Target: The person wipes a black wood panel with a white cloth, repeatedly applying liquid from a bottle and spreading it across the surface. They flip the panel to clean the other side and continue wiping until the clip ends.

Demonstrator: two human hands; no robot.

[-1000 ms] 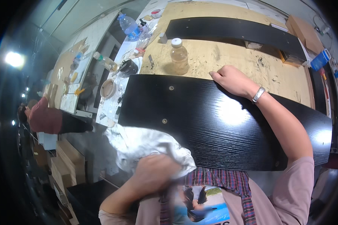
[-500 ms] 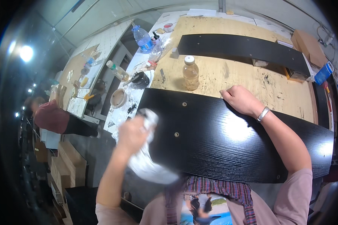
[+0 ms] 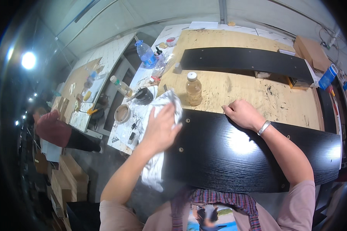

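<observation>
A long black board with a wood-grain surface and small metal-ringed holes lies across the front of the worktable, in front of me. My left hand presses a crumpled white cloth against the board's left end. The cloth hangs down past that end. My right hand, with a silver bracelet at the wrist, rests at the board's far edge, its fingers curled over it. Just beyond the board stands a capped clear bottle of pale yellow-brown liquid.
A second black board lies raised on small blocks farther back. On the left are a black tub, a round container, a small bottle and a large blue-tinted bottle. Another person works at a table at far left.
My left hand has moved right and away from me with the cloth, to the board's far left corner. My right hand keeps its place on the board. The view has tilted slightly.
</observation>
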